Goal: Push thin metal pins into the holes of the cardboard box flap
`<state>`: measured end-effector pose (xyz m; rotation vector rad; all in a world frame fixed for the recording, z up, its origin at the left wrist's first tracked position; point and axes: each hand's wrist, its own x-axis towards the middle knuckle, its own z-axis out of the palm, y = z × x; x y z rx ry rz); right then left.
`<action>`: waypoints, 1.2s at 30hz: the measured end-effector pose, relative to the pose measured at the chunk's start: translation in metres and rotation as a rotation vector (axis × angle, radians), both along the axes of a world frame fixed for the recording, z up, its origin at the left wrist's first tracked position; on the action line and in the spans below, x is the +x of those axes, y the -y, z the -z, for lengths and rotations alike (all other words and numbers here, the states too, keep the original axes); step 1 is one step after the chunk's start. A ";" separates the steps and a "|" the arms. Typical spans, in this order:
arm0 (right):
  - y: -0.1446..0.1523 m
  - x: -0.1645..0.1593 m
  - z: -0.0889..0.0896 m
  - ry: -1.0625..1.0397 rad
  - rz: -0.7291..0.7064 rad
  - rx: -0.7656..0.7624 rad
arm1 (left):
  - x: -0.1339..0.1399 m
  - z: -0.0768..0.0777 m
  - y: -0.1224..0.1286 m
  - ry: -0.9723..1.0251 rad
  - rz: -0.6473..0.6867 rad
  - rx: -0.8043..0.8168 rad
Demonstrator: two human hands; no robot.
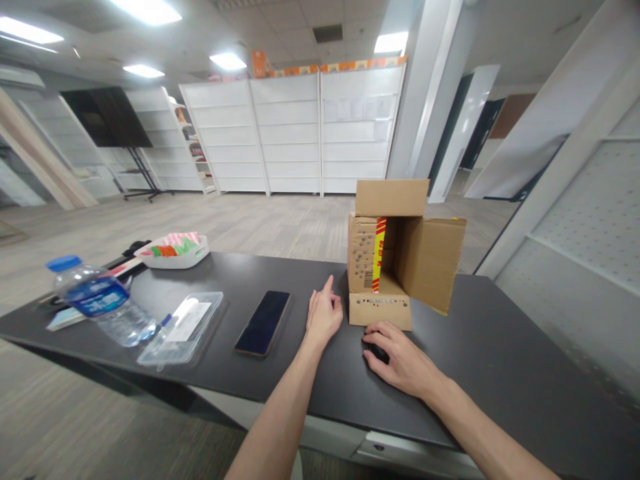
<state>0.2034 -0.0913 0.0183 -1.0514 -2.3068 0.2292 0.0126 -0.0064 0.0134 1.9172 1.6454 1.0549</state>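
Note:
My right hand (393, 357) rests over a black computer mouse (377, 352) on the dark table, its fingers curved round the mouse and covering most of it. My left hand (325, 313) is just left of the cardboard box, index finger stretched forward and the other fingers partly bent, with nothing in it. The cardboard box (363, 257) stands with its opening facing me and its flaps spread out. Small round dots mark its left side and lower flap, and a yellow and red strip runs down beside the opening. A dark smartphone (263, 323) lies left of my left hand.
Further left are a clear plastic case (185, 330) with a white paper, a tilted water bottle (103, 300) with a blue cap, and a white basket (175, 257) of colourful packets. The table (500, 360) extends right, near a white panel. White shelves (285, 133) stand behind.

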 end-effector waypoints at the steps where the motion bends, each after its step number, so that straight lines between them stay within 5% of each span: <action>1: 0.000 0.000 0.000 -0.004 -0.009 0.000 | 0.000 0.000 0.000 0.001 0.000 0.000; 36: -0.001 0.002 0.003 -0.006 -0.121 -0.028 | -0.001 0.003 -0.002 -0.004 0.002 0.019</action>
